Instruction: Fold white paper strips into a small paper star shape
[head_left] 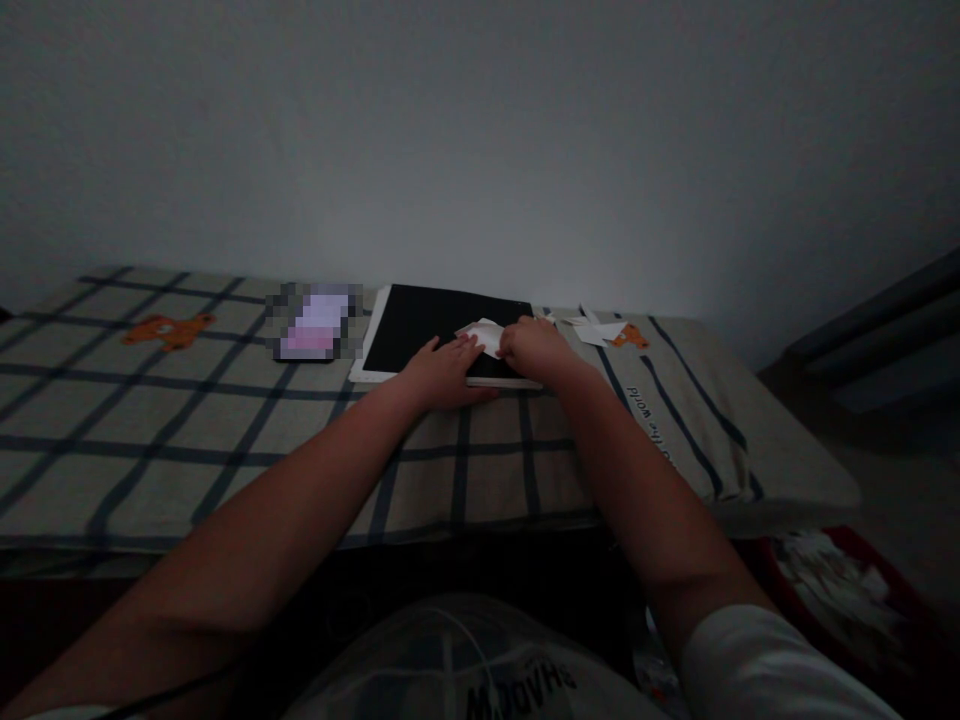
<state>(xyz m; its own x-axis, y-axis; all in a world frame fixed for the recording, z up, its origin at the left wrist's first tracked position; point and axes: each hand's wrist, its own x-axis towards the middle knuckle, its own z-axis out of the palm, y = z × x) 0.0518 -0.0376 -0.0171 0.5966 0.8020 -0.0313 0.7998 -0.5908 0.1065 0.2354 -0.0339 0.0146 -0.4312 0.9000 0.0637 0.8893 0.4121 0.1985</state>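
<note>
A small piece of white paper [487, 336], apparently folded, lies on a flat black sheet or board [427, 320] with white edges beneath it. My left hand [448, 373] rests at the front of the board, its fingers stretched out and its fingertips on the paper's left side. From the right, my right hand [537, 348] has its fingers curled in on the paper's right edge. Its thumb and fingertips are small and dim in the low light. Part of the paper is hidden under both hands.
A phone [315, 325] with a lit, pixelated screen lies left of the board. White paper scraps [596, 330] are to the right. The checked cloth [247, 420] covers the table against a grey wall. Below right stands a red container [892, 570] with pale scraps.
</note>
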